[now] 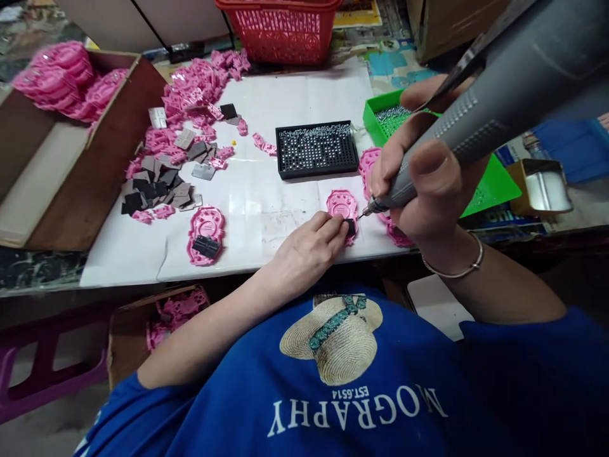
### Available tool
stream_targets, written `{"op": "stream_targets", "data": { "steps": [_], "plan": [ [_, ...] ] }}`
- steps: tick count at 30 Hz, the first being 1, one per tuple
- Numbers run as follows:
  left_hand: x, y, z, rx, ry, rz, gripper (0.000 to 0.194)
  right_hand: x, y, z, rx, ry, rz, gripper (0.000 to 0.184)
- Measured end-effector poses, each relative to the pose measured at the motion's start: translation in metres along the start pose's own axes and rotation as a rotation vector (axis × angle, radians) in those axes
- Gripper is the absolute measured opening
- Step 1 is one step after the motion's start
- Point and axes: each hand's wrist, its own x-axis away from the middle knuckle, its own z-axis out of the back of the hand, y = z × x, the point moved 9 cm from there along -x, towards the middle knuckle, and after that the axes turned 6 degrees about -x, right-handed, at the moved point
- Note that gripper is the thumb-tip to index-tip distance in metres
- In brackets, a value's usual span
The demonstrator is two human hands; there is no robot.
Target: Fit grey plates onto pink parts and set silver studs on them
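My right hand [432,178] is wrapped round a grey electric screwdriver [514,95]. Its thin bit slants down to the right edge of a pink plastic casing [341,202]; whether it touches is unclear. Fingers of my left hand [309,251] press together on that casing, holding it against the table, and partly cover a small black plate [351,226] on it. To the left lies another pink casing [207,222] with a black plate [206,246] across its lower part. More pink casings [368,164] lie under my right hand, partly hidden by it.
A black screw tray [318,170] stands mid-table, with a green tray [490,190] of screws at right. Pink parts [200,86] and dark plates [162,184] are heaped at left beside a cardboard box [95,165]. A red basket [285,32] stands behind.
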Motion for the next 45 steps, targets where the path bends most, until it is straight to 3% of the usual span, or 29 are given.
{"op": "stream_targets", "data": {
  "steps": [3, 5, 11, 14, 16, 23, 29, 33, 45],
  "plan": [
    [0.000, 0.000, 0.001, 0.019, 0.010, 0.002, 0.036, -0.006, -0.007, 0.007, 0.082, 0.005, 0.050, 0.032],
    [0.000, -0.001, 0.002, 0.040, 0.019, 0.010, 0.036, -0.014, -0.018, 0.023, 0.120, 0.062, 0.121, 0.033],
    [0.001, -0.004, 0.005, 0.068, 0.085, 0.004, 0.033, -0.029, -0.041, 0.107, 0.353, 0.281, 0.309, 0.032],
    [0.002, -0.004, 0.002, 0.081, 0.078, -0.004, 0.033, -0.026, -0.033, 0.140, 0.416, 0.353, 0.269, 0.033],
    [0.003, -0.004, 0.001, 0.089, 0.071, -0.011, 0.033, -0.024, -0.025, 0.152, 0.450, 0.375, 0.211, 0.034],
    [0.004, -0.005, -0.004, 0.095, 0.047, 0.009, 0.033, -0.019, -0.015, 0.158, 0.511, 0.373, 0.133, 0.042],
    [0.005, -0.007, -0.004, 0.112, 0.052, 0.020, 0.032, -0.013, -0.005, 0.166, 0.536, 0.383, 0.086, 0.038],
    [0.005, -0.009, -0.004, 0.142, 0.046, 0.037, 0.035, -0.014, 0.003, 0.167, 0.502, 0.331, 0.054, 0.039],
    [0.004, -0.009, -0.004, 0.167, 0.039, 0.032, 0.035, -0.016, -0.013, 0.157, 0.497, 0.343, 0.206, 0.036]
  ]
}}
